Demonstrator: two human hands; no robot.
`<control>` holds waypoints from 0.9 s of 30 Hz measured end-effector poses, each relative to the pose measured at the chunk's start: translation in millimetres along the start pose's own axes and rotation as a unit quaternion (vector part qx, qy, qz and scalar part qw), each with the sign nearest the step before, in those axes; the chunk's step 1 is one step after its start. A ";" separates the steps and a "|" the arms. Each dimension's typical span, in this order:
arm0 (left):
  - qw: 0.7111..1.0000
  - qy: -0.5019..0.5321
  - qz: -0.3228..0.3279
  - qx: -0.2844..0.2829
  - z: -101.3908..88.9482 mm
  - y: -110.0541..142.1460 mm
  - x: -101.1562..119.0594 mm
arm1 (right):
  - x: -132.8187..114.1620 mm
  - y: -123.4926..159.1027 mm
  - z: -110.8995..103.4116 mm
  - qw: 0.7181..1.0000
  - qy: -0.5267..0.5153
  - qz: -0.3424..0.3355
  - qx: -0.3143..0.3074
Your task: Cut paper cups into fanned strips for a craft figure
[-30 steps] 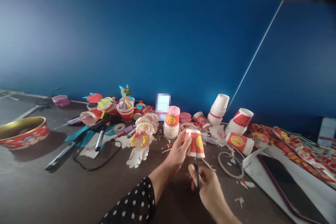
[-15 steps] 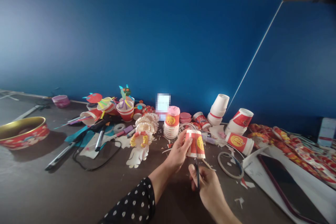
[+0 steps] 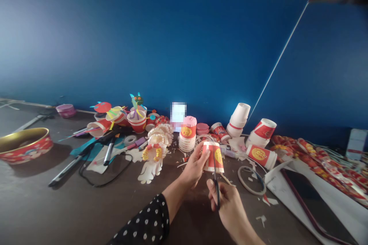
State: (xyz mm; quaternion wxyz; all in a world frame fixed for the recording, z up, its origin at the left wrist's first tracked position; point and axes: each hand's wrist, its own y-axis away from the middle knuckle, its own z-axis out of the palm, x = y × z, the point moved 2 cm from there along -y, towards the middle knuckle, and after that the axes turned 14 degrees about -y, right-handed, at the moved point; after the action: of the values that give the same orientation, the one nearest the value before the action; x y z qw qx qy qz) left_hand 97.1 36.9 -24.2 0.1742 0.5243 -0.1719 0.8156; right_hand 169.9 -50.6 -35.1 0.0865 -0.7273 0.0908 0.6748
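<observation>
- Tabletop (image 3: 86,206): dark brown, with open room in front of and left of the hands; blue board (image 3: 143,46) stands along the far edge
- Right side tighter: thin paper ring (image 3: 251,180) near the cups; paper scraps (image 3: 262,220) on the table; dark tablet (image 3: 313,206) on a white sheet (image 3: 276,183)
- Red-and-white paper cup (image 3: 212,157): held above the table, near the middle of the view; white slit between red panels; gold emblem on the right panel
- Left hand (image 3: 194,166): grasping the cup's left side; black polka-dot sleeve (image 3: 146,220) at the forearm
- Right hand (image 3: 228,208): clenched on black-handled scissors (image 3: 217,195), blades pointing up to the cup's lower edge; hands just apart
</observation>
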 end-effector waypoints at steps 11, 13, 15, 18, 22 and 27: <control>0.999 0.025 -0.015 0.023 -2.2 2.3 0.8 | 1.4 2.1 1.1 1.000 -0.014 0.011 0.003; 0.999 0.029 -0.020 0.030 -4.6 2.2 -0.8 | 2.1 2.3 1.5 1.000 -0.017 0.016 0.004; 0.998 0.034 -0.018 0.043 -7.0 1.8 -2.2 | 1.9 2.9 1.4 1.000 -0.013 0.018 0.005; 0.997 0.053 -0.018 0.048 -8.8 0.7 -4.1 | 0.3 3.6 1.1 1.000 -0.010 0.015 0.003; 0.997 0.064 -0.031 0.037 -9.3 -0.6 -6.3 | -0.5 2.2 1.0 1.000 -0.013 0.006 -0.003; 0.994 0.069 -0.060 0.057 -11.2 -2.5 -9.3 | 2.1 0.2 1.0 1.000 -0.013 0.002 -0.020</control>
State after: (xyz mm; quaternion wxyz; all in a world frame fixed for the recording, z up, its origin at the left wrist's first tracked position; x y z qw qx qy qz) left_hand 93.0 43.4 -36.8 0.2043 0.4850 -0.0809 0.8465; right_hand 169.1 -50.6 -37.2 0.0712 -0.7199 0.0776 0.6861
